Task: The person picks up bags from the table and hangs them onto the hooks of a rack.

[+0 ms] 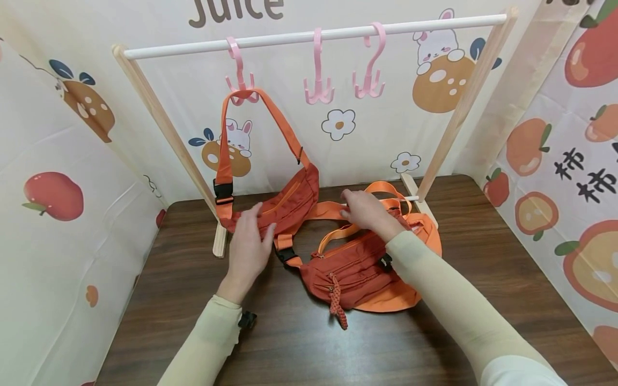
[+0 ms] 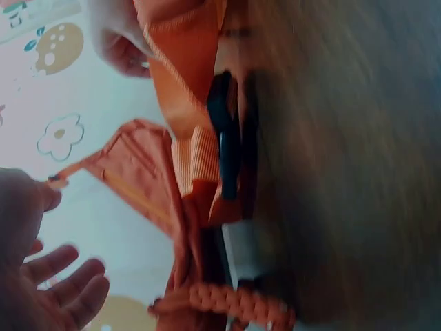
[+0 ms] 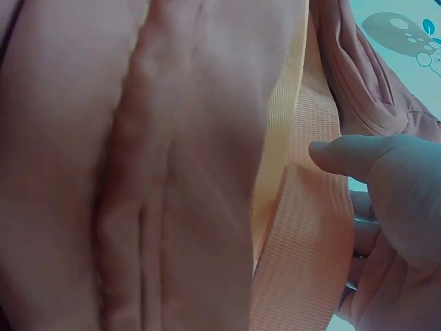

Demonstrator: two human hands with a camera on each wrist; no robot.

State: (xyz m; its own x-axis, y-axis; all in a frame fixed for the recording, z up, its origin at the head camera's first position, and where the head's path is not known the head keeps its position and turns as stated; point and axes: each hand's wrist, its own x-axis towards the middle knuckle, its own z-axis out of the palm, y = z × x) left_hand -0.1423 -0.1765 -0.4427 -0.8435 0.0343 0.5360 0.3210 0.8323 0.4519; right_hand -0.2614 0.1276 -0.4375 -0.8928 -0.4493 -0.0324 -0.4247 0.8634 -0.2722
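A rust-red waist pack (image 1: 289, 201) hangs by its orange strap (image 1: 280, 120) from the left pink hook (image 1: 240, 75), its lower side close to the tabletop. My left hand (image 1: 248, 249) is in front of this pack with fingers spread; whether it touches the fabric cannot be told. A second rust-red waist pack (image 1: 354, 268) with a braided pull (image 1: 336, 300) lies on the table. My right hand (image 1: 367, 212) is over its far side. In the right wrist view the wide orange webbing strap (image 3: 310, 207) runs between that hand's thumb and fingers.
Two more pink hooks (image 1: 318, 75) hang on the white rail (image 1: 410, 27) of a wooden-legged rack. The rack's right leg (image 1: 463, 107) stands behind the lying pack. Printed cloth walls (image 1: 53, 257) enclose the dark wooden table (image 1: 289, 343).
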